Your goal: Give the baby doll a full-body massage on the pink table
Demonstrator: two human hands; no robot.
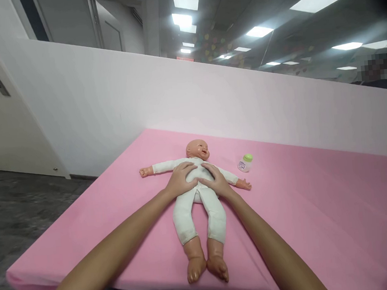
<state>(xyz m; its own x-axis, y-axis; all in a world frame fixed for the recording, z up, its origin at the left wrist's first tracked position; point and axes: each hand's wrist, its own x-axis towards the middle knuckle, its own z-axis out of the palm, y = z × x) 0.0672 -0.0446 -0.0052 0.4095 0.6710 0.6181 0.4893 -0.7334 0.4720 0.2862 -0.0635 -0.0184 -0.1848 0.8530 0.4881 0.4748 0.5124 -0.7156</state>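
Note:
A baby doll (pixel 216 215) in a white cloth body lies on its back, arms spread wide and feet toward me. Its bald head is turned to the right. My left hand (pixel 182 178) rests on the left side of the doll's belly, fingers stretched out over the cloth. On the other side of the belly lies my right hand (pixel 216 179), fingers also apart. Both thumbs point inward and nearly meet at the middle. Beyond the doll's arm on the right stands a small clear bottle (pixel 244 164) with a green lid and a printed label.
A pink cloth (pixel 305 225) covers the table under the doll. Behind it runs a white partition wall (pixel 226 97). A door (pixel 4 116) with a metal handle is at the left. Far right, a person (pixel 377 72) shows above the partition.

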